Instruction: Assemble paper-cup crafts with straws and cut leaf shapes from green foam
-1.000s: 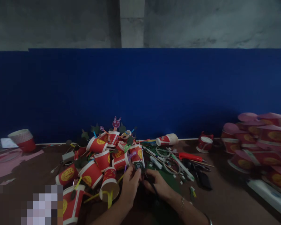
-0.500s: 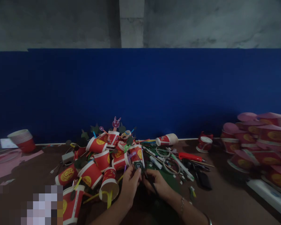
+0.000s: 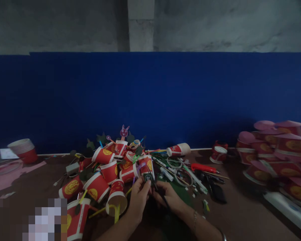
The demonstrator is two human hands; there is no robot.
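My left hand (image 3: 139, 195) pinches a small dark green paper piece (image 3: 148, 178) with a pale heart drawn on it, between thumb and fingers. Close beside it, my right hand (image 3: 172, 198) is closed around dark scissors (image 3: 161, 193), whose blades point up and away at the paper's right edge. Whether the blades touch the paper is hard to make out in the dim light. Just beyond both hands lies a red paper cup (image 3: 149, 163). Dark green paper (image 3: 183, 192) spreads on the table, partly under my right hand.
Left of my hands is a heap of red paper cups (image 3: 109, 172) with coloured strips. A rabbit cutout (image 3: 124, 131) stands above it. To the right are pens, cables, a red-handled tool (image 3: 203, 168) and a white power strip (image 3: 288, 211). Cups with pink tops (image 3: 289, 137) are stacked far right.
Both hands keep almost the same place. The scissors have shifted very slightly beside the paper piece; the rest looks the same.
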